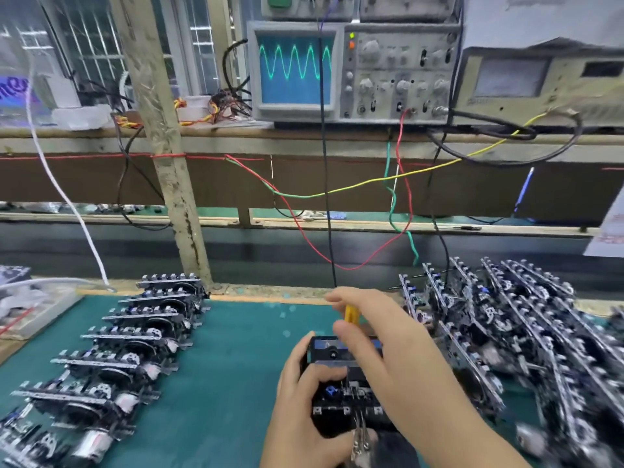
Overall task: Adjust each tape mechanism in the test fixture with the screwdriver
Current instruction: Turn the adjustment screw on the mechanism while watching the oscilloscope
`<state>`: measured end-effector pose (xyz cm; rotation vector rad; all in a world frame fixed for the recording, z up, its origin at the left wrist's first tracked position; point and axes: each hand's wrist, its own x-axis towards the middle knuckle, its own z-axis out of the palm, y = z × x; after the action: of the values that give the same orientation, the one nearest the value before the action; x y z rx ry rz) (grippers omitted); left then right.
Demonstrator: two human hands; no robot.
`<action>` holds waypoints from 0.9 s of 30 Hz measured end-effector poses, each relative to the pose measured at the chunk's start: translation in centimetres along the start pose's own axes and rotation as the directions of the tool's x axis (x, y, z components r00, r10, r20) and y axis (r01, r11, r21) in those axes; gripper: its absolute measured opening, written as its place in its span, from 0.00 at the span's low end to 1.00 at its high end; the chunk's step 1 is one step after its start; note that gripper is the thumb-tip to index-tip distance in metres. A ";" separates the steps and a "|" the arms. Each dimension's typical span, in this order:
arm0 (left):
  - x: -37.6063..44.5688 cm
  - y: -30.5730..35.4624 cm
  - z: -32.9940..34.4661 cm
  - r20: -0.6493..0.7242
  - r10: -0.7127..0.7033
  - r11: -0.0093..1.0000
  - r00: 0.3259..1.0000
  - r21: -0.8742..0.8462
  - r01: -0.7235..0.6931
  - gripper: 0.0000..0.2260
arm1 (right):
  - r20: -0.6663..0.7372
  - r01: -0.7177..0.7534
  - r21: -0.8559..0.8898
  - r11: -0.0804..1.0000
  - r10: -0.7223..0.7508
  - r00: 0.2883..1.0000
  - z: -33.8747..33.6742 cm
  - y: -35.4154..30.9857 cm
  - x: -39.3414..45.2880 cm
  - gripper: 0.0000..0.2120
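Observation:
A black tape mechanism (341,396) sits in the test fixture (326,349) at the lower middle of the green mat. My left hand (304,400) grips the mechanism and fixture from the left, thumb lying over its top. My right hand (381,336) holds a yellow-handled screwdriver (351,314) upright above the fixture's far end; the tip is hidden behind my fingers. Metal clips (359,437) hang at the mechanism's near edge.
A row of several tape mechanisms (135,339) lies on the mat (236,366) at the left. A dense pile of mechanisms (523,332) fills the right. An oscilloscope (351,69) showing a green sine wave stands on the shelf behind, with red, green, yellow and black wires (337,194) hanging down.

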<state>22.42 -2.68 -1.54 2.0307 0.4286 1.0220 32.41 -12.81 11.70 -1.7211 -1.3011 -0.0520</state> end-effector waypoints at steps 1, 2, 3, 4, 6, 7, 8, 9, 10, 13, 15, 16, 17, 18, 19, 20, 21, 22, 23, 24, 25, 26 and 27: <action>0.0 -0.1 0.0 0.005 0.000 1.000 1.000 -0.009 0.000 0.29 | 0.020 -0.019 0.030 0.999 0.018 1.000 -0.2 -0.1 0.1 0.15; 0.0 -0.1 -0.1 0.011 0.005 1.000 1.000 -0.018 -0.005 0.29 | 0.037 -0.040 0.059 0.997 0.038 0.999 -0.4 -0.3 0.2 0.16; 0.0 -0.1 -0.1 0.012 0.017 1.000 1.000 -0.022 -0.017 0.29 | 0.050 -0.058 0.079 0.995 0.054 0.997 -0.6 -0.3 0.3 0.15; 0.1 0.0 -0.1 0.008 0.030 0.999 1.000 -0.017 -0.030 0.29 | 0.054 -0.064 0.083 0.995 0.060 0.997 -0.7 -0.3 0.3 0.13; 0.1 0.0 -0.2 0.011 0.040 0.999 0.999 -0.009 -0.039 0.29 | 0.032 -0.069 0.083 0.994 0.067 0.997 -0.6 -0.5 0.2 0.08; 0.0 -0.1 -0.2 0.018 0.035 0.999 0.999 -0.013 -0.035 0.30 | 0.008 -0.071 0.104 0.992 0.070 0.998 -0.5 -0.5 0.1 0.08; 0.0 -0.2 -0.2 0.028 0.028 1.000 0.999 -0.015 -0.028 0.30 | -0.017 -0.077 0.132 0.988 0.080 0.997 -0.4 -0.4 0.0 0.07; -0.1 -0.4 -0.2 0.034 0.031 0.999 0.999 -0.012 -0.031 0.31 | -0.031 -0.091 0.151 0.984 0.097 0.995 -0.2 -0.4 -0.1 0.07; -0.2 -0.6 -0.2 0.041 0.038 0.999 0.998 -0.004 -0.038 0.31 | -0.032 -0.111 0.166 0.980 0.118 0.992 0.0 -0.3 -0.3 0.06; -0.1 -1.7 0.0 0.065 0.085 0.996 0.994 -0.007 -0.085 0.31 | 0.017 -0.139 0.260 0.956 0.139 0.990 0.1 0.2 -1.2 0.04; 0.5 -1.8 -0.2 0.050 0.077 0.996 0.996 -0.047 -0.075 0.29 | -0.027 -0.129 0.301 0.945 0.144 0.989 -0.5 0.8 -2.1 0.11; 0.9 -1.4 -0.2 0.051 0.063 0.996 0.997 -0.070 -0.060 0.28 | -0.057 -0.138 0.225 0.964 0.155 0.986 -0.8 1.4 -2.4 0.14; 1.3 -1.0 0.0 0.049 0.099 0.992 0.994 -0.077 -0.095 0.28 | -0.060 -0.155 0.060 0.986 0.159 0.985 -1.1 2.2 -2.7 0.15; 1.5 -0.7 0.2 0.038 0.133 0.989 0.990 -0.070 -0.130 0.29 | -0.015 -0.177 -0.124 0.976 0.176 0.984 -1.2 3.2 -3.1 0.15; 1.4 -0.3 0.2 0.021 0.133 0.990 0.991 -0.059 -0.131 0.29 | 0.059 -0.222 -0.244 0.944 0.243 0.968 -1.2 4.0 -3.6 0.13; 1.2 0.1 0.1 0.019 0.126 0.990 0.992 -0.060 -0.124 0.29 | 0.122 -0.271 -0.292 0.917 0.317 0.941 -1.0 4.6 -4.1 0.12; 1.1 0.3 0.0 0.018 0.113 0.992 0.993 -0.063 -0.112 0.28 | 0.153 -0.300 -0.287 0.910 0.353 0.923 -0.7 5.0 -4.7 0.13; 1.2 0.6 0.0 0.021 0.091 0.993 0.996 -0.073 -0.089 0.28 | 0.163 -0.308 -0.268 0.913 0.359 0.919 -0.4 5.3 -5.2 0.15; 1.1 0.5 0.0 0.037 0.067 0.995 0.997 -0.083 -0.064 0.29 | 0.161 -0.300 -0.254 0.920 0.346 0.924 -0.1 5.4 -5.6 0.18; 1.0 0.5 0.0 0.060 0.051 0.995 0.997 -0.083 -0.046 0.29 | 0.157 -0.306 -0.235 0.923 0.346 0.925 0.0 5.4 -6.0 0.21; 0.9 0.4 -0.1 0.076 0.038 0.996 0.996 -0.085 -0.032 0.30 | 0.153 -0.318 -0.198 0.927 0.349 0.925 0.0 5.4 -6.4 0.23; 0.7 0.2 -0.1 0.079 0.030 0.996 0.996 -0.086 -0.023 0.31 | 0.160 -0.336 -0.148 0.930 0.358 0.920 0.0 5.4 -6.6 0.22; 0.6 0.0 -0.1 0.080 0.029 0.996 0.996 -0.081 -0.022 0.32 | 0.177 -0.349 -0.094 0.932 0.361 0.916 -0.1 5.3 -6.8 0.21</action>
<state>22.72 -2.31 -1.22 2.0025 0.3143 0.9530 33.59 -17.80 4.70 -2.0314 -1.1091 0.2945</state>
